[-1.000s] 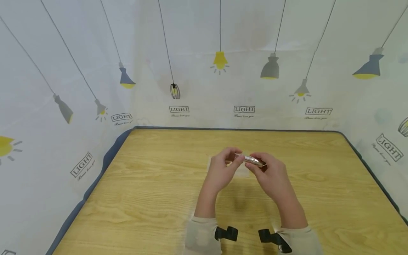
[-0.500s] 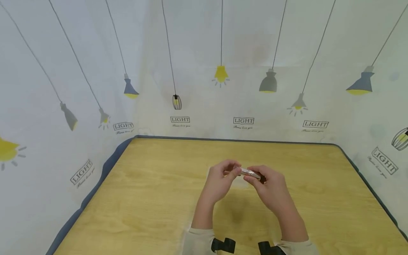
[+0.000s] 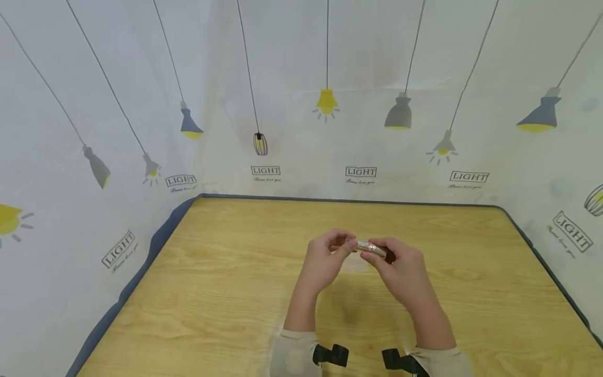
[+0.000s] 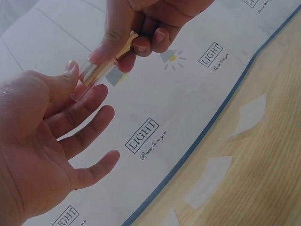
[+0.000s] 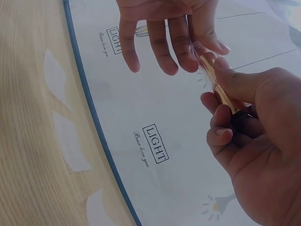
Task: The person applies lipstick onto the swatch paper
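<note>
In the head view, both hands hold a slim, shiny lipstick tube (image 3: 373, 248) above the table, lying roughly level between them. My left hand (image 3: 324, 262) pinches its clear end (image 4: 80, 92) between thumb and index finger, while the other fingers spread loosely in the left wrist view. Curled around the gold body (image 5: 223, 96) is my right hand (image 3: 407, 267), thumb along the top and fingers beneath. The right wrist view shows a dark part at the far end, mostly hidden in that palm.
A wood-grain table (image 3: 212, 293) lies below the hands, with a dark blue border (image 3: 330, 199) along its back. Several pale patches (image 5: 70, 141) show on it; I cannot tell whether they are paper or glare. White sheeting (image 3: 292, 52) printed with lamps surrounds it.
The head view has tilted slightly, shifting the whole scene. Both hands keep their hold on the lipstick tube, with only a small turn of the tube visible.
</note>
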Tool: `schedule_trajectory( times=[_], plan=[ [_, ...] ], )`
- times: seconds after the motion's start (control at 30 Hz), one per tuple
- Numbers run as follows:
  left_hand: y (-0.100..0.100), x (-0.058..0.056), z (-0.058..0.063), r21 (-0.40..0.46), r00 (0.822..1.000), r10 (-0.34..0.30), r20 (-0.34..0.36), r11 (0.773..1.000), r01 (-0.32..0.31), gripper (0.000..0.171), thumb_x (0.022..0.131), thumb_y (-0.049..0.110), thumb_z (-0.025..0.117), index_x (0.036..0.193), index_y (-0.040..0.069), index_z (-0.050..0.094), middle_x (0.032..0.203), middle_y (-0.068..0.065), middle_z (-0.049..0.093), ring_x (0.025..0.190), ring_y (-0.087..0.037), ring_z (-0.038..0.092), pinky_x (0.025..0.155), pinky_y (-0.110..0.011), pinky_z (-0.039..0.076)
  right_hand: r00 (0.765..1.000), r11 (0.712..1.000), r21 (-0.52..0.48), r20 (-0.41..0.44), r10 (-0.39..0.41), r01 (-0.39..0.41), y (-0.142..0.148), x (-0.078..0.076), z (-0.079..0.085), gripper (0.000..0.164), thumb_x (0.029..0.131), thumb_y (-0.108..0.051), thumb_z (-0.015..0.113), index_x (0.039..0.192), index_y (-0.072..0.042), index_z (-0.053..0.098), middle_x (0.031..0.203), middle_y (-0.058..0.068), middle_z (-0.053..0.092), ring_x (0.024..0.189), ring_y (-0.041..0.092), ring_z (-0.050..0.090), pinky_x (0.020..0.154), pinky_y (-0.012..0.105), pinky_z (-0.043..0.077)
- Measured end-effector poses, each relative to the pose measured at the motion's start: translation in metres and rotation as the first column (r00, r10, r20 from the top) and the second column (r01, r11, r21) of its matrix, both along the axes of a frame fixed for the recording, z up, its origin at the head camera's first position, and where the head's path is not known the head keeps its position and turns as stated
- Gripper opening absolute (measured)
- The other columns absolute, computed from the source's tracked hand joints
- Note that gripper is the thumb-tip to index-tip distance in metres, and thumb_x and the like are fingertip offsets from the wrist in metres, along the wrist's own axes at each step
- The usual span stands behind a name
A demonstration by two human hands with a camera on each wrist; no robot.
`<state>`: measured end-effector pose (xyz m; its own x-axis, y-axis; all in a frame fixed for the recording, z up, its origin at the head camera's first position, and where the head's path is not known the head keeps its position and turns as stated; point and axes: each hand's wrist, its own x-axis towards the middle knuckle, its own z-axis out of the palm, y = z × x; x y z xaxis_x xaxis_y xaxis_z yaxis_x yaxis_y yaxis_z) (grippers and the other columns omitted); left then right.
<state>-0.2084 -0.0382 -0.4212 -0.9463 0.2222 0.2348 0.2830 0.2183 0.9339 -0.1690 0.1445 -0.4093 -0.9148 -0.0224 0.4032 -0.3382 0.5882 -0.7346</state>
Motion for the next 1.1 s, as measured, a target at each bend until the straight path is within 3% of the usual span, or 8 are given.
schedule_trajectory(
  times=[0.2,0.53,0.83,1.1],
  plan=[
    [0.0,-0.001,0.002,0.002,1.0,-0.022,0.006,1.0,0.022,0.028,0.106,0.033,0.068,0.121,0.011,0.076,0.106,-0.003,0.079,0.107,-0.017,0.073,0.105,-0.048,0.057,0.998,1.0,-0.022,0.056,0.011,-0.01,0.004,0.002,0.006,0.027,0.096,-0.014,0.08,0.12,-0.002,0.076,0.099,0.012,0.08,0.072,0.007,0.062,0.059,0.022,0.053],
    [-0.004,0.001,0.002,0.028,0.999,0.05,0.02,0.998,-0.051,0.03,0.106,0.034,0.068,0.123,0.01,0.075,0.108,-0.004,0.081,0.105,-0.017,0.075,0.1,-0.046,0.06,0.997,0.998,-0.056,0.082,-0.005,0.009,0.009,0.002,0.007,0.03,0.096,-0.017,0.08,0.124,-0.004,0.076,0.104,0.014,0.08,0.076,0.012,0.069,0.061,0.02,0.055],
    [-0.01,0.001,0.007,0.028,0.997,0.075,-0.008,0.997,-0.074,0.035,0.106,0.036,0.068,0.125,0.007,0.073,0.109,-0.008,0.08,0.104,-0.021,0.075,0.1,-0.043,0.06,0.997,0.999,-0.029,0.07,-0.021,0.023,0.012,0.002,0.007,0.031,0.097,-0.019,0.079,0.124,-0.004,0.076,0.098,0.013,0.079,0.069,0.01,0.063,0.057,0.022,0.053],
    [-0.015,0.003,0.014,0.032,0.995,0.104,0.005,0.994,-0.105,0.029,0.105,0.036,0.07,0.127,0.019,0.075,0.112,-0.005,0.078,0.104,-0.017,0.072,0.104,-0.046,0.058,0.997,0.999,-0.022,0.069,-0.038,0.04,0.014,0.003,0.008,0.031,0.098,-0.023,0.079,0.125,-0.007,0.076,0.102,0.012,0.08,0.069,0.009,0.06,0.057,0.022,0.052]
  ],
)
